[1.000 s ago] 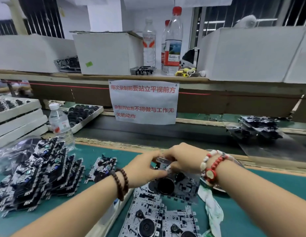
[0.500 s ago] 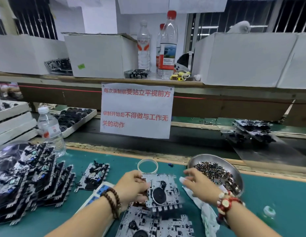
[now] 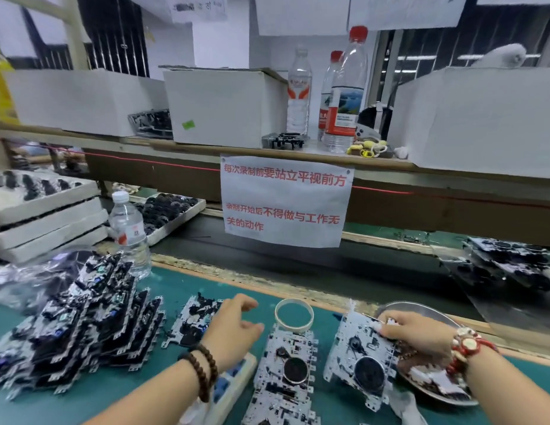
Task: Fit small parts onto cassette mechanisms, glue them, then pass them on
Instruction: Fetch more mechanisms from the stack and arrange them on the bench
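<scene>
Right hand [image 3: 416,332] grips top edge of cassette mechanism [image 3: 359,354], tilted over metal bowl [image 3: 427,314]. Left hand [image 3: 234,329] loosely open, holds nothing, above green table [image 3: 114,394].

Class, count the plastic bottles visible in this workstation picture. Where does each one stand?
4. Three stand together on the shelf: a clear bottle, a red-capped bottle and another partly hidden behind it. The fourth stands at the bench's left.

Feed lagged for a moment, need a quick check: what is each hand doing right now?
Left hand: open, fingers loosely curled, holding nothing, above the green mat.
Right hand: gripping the top edge of a silver cassette mechanism plate.
</scene>
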Action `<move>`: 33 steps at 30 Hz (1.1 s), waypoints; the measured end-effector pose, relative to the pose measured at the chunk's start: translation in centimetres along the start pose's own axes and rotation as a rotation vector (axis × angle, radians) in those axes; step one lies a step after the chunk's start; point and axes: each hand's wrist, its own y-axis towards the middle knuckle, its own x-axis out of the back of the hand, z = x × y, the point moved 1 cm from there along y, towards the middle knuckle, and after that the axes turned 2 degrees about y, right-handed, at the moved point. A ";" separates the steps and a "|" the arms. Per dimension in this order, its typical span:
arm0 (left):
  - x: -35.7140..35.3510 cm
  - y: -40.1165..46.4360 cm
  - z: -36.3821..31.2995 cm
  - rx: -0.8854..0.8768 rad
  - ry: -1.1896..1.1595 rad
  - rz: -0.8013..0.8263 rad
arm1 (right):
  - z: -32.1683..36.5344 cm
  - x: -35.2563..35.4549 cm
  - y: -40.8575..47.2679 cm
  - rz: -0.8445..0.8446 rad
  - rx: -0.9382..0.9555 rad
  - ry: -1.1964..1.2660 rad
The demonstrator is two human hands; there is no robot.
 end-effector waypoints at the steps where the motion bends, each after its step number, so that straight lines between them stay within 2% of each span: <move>1: 1.1 0.2 0.2 -0.020 0.003 -0.031 | 0.3 0.3 0.6 0.025 -0.012 -0.065; 6: 5.4 2.5 -0.1 -0.125 0.016 -0.083 | 1.2 -0.9 4.0 0.022 0.090 -0.662; 9: 7.2 5.1 2.1 0.009 0.264 -0.124 | 2.1 -2.6 5.6 -0.082 0.163 -0.767; 11: 6.9 6.5 4.9 0.192 0.534 -0.056 | 3.5 -4.3 6.6 -0.176 0.253 -0.794; 13: 5.7 7.3 7.5 0.321 0.672 0.057 | 6.1 -6.7 7.2 -0.249 0.372 -0.775; 16: 4.1 8.5 10.2 0.414 0.679 0.201 | 9.8 -11.1 8.4 -0.210 0.550 -0.759; 18: 3.8 9.1 10.8 0.454 0.650 0.227 | 11.8 -14.3 8.8 -0.142 0.640 -0.734; 23: 3.6 9.9 10.4 0.514 0.639 0.200 | 14.1 -19.0 9.9 -0.018 0.675 -0.683; 26: 3.5 10.3 10.2 0.556 0.616 0.193 | 13.9 -19.8 11.0 -0.011 0.672 -0.647; 29: 3.3 10.6 9.9 0.564 0.698 0.214 | 12.9 -20.2 12.9 0.008 0.634 -0.625; 31: 3.0 10.9 9.9 0.551 0.698 0.185 | 11.5 -20.6 13.3 0.053 0.667 -0.710; 33: 2.8 11.0 9.8 0.531 0.669 0.148 | 10.8 -20.7 13.2 -0.006 0.593 -0.628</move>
